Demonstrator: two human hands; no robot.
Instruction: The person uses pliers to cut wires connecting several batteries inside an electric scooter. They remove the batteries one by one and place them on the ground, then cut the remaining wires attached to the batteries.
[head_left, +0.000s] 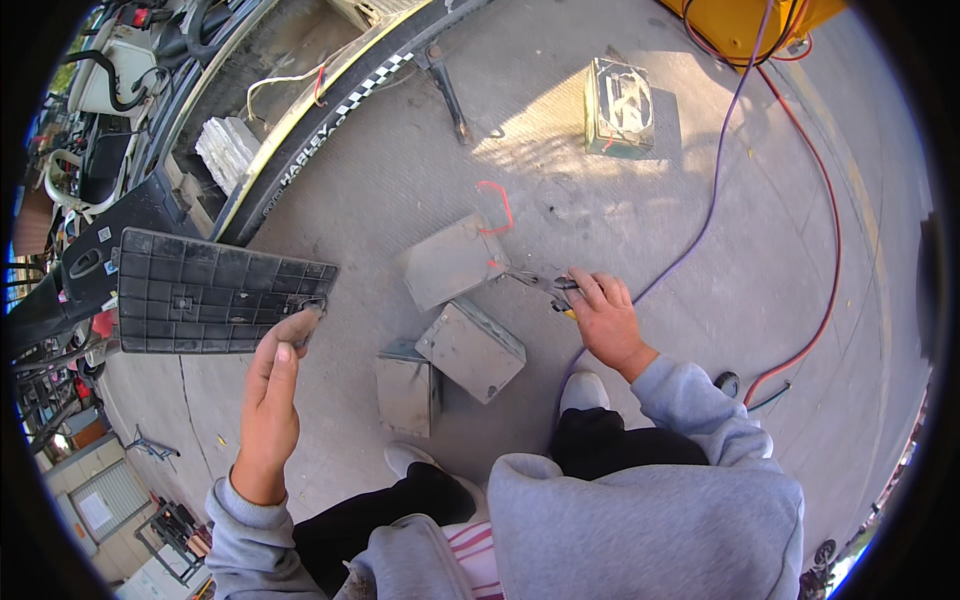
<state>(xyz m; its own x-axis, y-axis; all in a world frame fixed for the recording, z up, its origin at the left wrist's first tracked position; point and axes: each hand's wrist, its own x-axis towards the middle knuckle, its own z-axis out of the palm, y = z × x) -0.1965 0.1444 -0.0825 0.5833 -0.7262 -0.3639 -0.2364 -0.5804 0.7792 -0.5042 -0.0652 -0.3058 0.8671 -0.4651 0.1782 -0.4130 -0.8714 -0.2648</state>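
Note:
My right hand (606, 315) holds pliers (551, 283) with black and yellow handles. Their jaws point left, close to the corner of a dusty grey battery (454, 262); whether they touch is unclear. A bent red wire (508, 210) lies at that battery's top edge. Two more block batteries, one tilted (472, 349) and one nearer my feet (405, 390), sit just below it. My left hand (274, 390) overlaps the lower right corner of a ribbed black plastic cover (217, 296). Its fingers are close together, and whether they grip the cover cannot be told.
A vehicle body with a dark, lettered side panel (307, 154) stands at upper left, foam block (229, 154) inside. Another battery (619, 109) and a dark metal bar (448, 97) lie farther off. Purple (712, 199) and red (832, 195) hoses cross the right-hand floor from a yellow machine (739, 30).

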